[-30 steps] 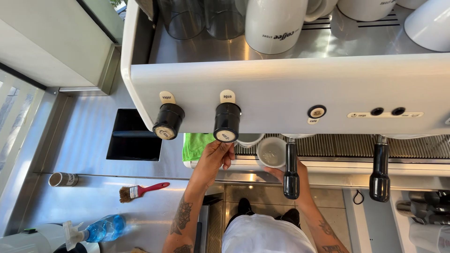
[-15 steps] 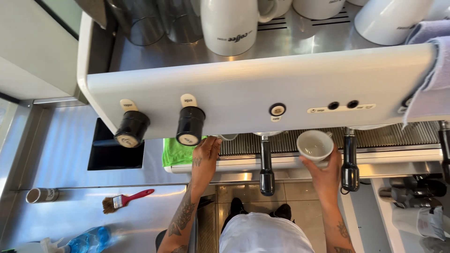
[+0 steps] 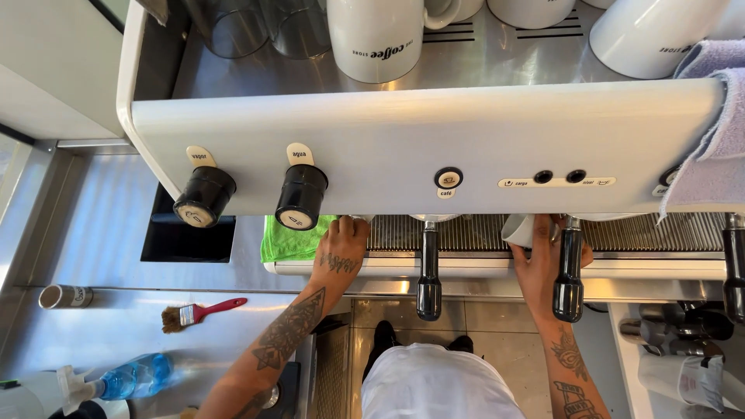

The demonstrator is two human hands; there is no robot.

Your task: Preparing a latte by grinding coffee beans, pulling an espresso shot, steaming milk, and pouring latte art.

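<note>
Seen from above at a white espresso machine (image 3: 434, 147) over a steel desk (image 3: 116, 310): I am watching both bare hands working at the machine's front edge, and reading the scene from its left side across.

At far left a small brush with a red handle (image 3: 200, 312) and a blue plastic spray bottle (image 3: 128, 379) are lying on the desk, well apart from either hand. Two round black knobs (image 3: 301, 196) are jutting from the white panel; just below the nearer one, the left hand (image 3: 341, 252) is resting its curled fingers (image 3: 349, 227) on the ridged steel drip grate (image 3: 466, 231), beside a folded green cloth (image 3: 291, 240). I cannot tell whether those fingers are gripping anything.

Further right, a black portafilter handle (image 3: 428, 271) is hanging free, its long axis pointing toward me. The right hand (image 3: 543, 264) is wrapping its fingers (image 3: 535, 233) closed around a small white ceramic cup (image 3: 518, 230), holding it under the machine's overhang, touching or just beside a second black portafilter handle (image 3: 568, 268). The cup is lying above and ahead of the palm, tucked left of that handle, so the right hand alone is on it. A lilac towel (image 3: 710, 132) is draping over the far right corner.
</note>
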